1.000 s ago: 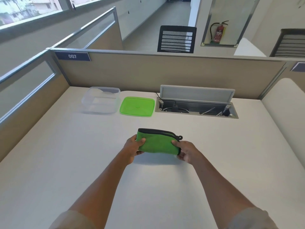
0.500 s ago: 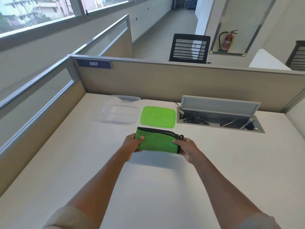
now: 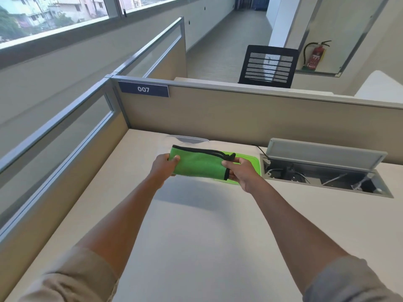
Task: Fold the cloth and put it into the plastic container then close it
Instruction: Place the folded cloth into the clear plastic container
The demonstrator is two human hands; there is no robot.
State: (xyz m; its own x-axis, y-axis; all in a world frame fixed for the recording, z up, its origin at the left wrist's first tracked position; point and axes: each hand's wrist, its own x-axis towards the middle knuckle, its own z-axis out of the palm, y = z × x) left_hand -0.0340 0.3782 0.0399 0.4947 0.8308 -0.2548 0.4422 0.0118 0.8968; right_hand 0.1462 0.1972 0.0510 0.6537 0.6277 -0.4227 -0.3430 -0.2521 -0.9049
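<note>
Folded cloth (image 3: 199, 164) was held above desk (image 3: 196, 236), in front of clear container (image 3: 187, 139) & green lid (image 3: 253, 163). Left hand (image 3: 162, 166) pinched its left end; right hand (image 3: 241, 171) gripped right end, both closed on it.

folded green cloth (image 3: 199, 165) with black trim, held up off the desk, a long flat band. behind it, the clear plastic container (image 3: 189, 139), mostly hidden. green lid (image 3: 255, 163) lying flat just right of it.
</note>
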